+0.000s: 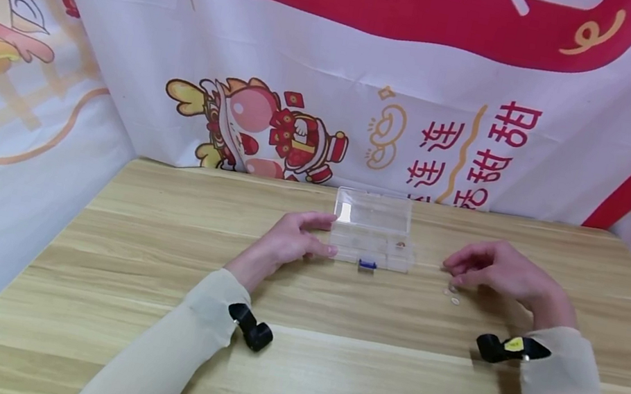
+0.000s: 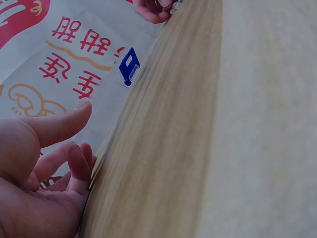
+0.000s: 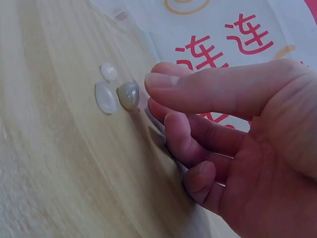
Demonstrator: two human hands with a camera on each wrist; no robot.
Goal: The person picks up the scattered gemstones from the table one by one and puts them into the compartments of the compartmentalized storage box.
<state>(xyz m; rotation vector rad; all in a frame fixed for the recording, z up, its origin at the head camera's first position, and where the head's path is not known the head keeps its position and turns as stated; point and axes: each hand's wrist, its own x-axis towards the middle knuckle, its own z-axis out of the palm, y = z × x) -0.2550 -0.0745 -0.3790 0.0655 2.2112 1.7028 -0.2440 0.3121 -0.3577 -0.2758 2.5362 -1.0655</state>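
Note:
A clear plastic compartment box stands with its lid raised at the back. A blue latch is on its front. My left hand rests against the box's left side, thumb by the front corner and another finger farther back. On the right, my right hand is low over the table, fingers bent. Its thumb and fingertips are right beside a glossy grey stone. Near that lie an oval whitish stone and a smaller round whitish one.
A small reddish item sits in a right compartment of the box. The wooden table runs back to a printed white and red cloth. More cloth hangs along both sides. Each sleeve carries a black wrist camera.

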